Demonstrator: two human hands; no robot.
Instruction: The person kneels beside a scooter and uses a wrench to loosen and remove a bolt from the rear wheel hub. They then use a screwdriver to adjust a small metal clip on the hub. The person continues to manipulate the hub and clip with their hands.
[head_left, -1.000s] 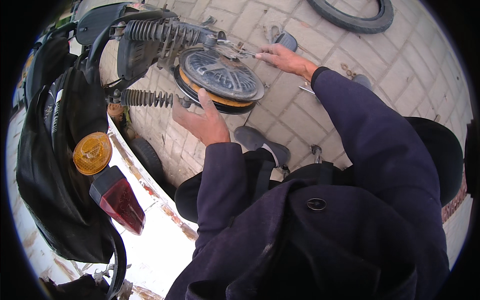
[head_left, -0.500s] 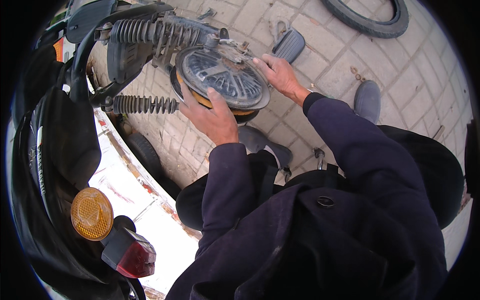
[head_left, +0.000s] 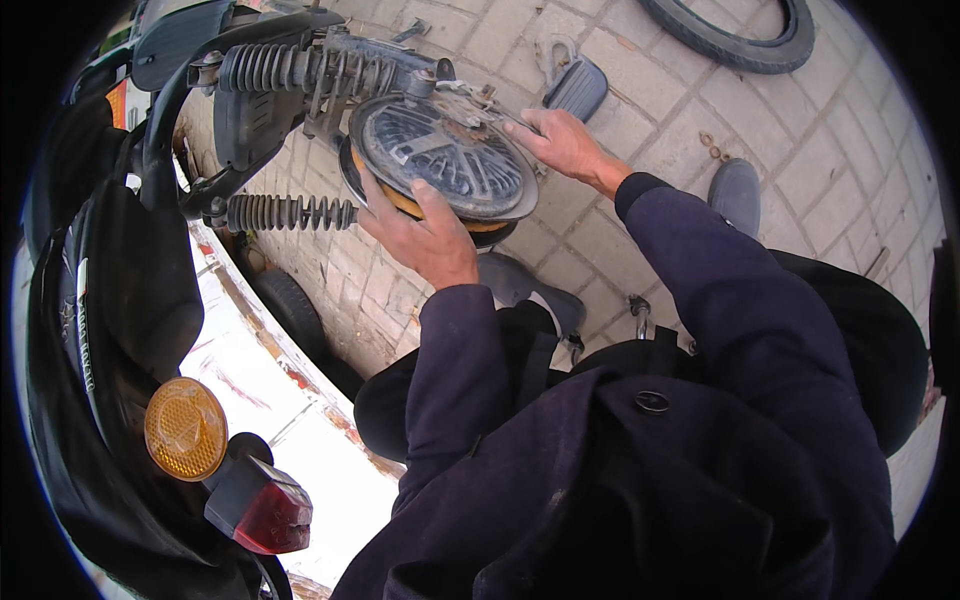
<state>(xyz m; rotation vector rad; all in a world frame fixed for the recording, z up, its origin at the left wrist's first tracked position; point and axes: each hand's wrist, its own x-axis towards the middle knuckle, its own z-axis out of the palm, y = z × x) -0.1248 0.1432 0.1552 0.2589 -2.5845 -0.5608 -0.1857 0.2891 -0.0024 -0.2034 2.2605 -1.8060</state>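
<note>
Bare paving point(head_left: 590, 238) leaves passage at the wheel's point(head_left: 450, 165) four o'clock; coil-spring shock absorbers point(head_left: 290, 213) block eight and ten; underside hard to judge.

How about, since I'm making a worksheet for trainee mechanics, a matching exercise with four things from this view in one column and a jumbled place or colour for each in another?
Column one
1. bare tyre
2. turn-signal lamp
3. left hand
4. tail lamp

Column two
A. red lens
B. at the edge of the wheel
C. lying on the paving, upper right of the picture
D. round amber lens

Right pairs: 1-C, 2-D, 3-B, 4-A
</note>
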